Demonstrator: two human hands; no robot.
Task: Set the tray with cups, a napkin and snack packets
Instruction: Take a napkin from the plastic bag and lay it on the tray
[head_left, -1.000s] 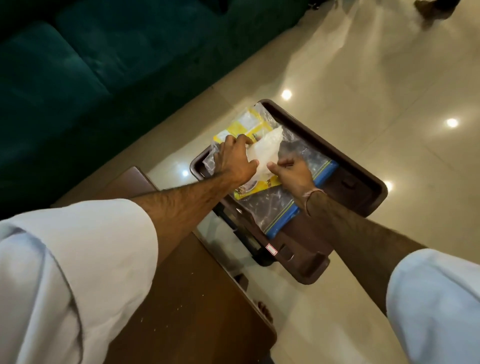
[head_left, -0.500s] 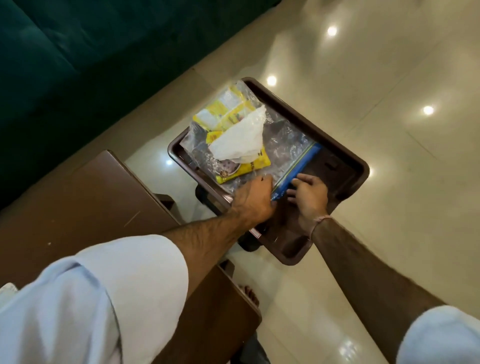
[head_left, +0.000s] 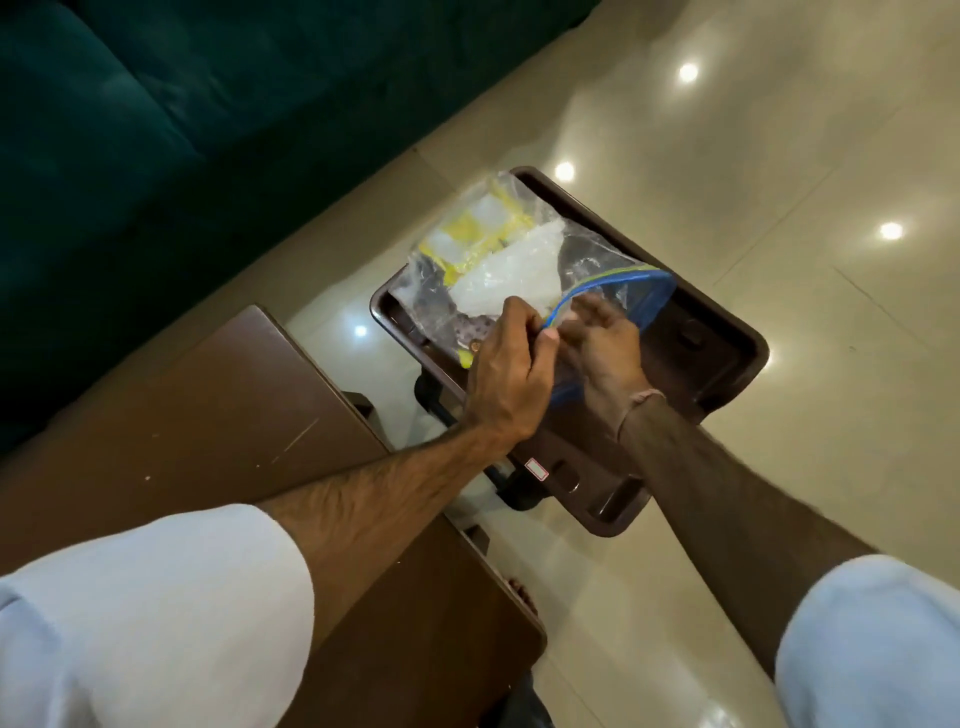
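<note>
Your left hand (head_left: 506, 376) and right hand (head_left: 605, 353) both pinch the blue-edged clear plastic bag (head_left: 587, 270) over the brown plastic tray (head_left: 727, 332).

— What is the person wearing?
— Pale, light-blue sleeves (head_left: 156, 613) on both arms, loose and ending near the elbows; the forearms are bare and hairy.
— Anything on the hands?
— The left hand (head_left: 506, 376) is bare. A thin thread band (head_left: 641, 402) circles the right wrist.
</note>
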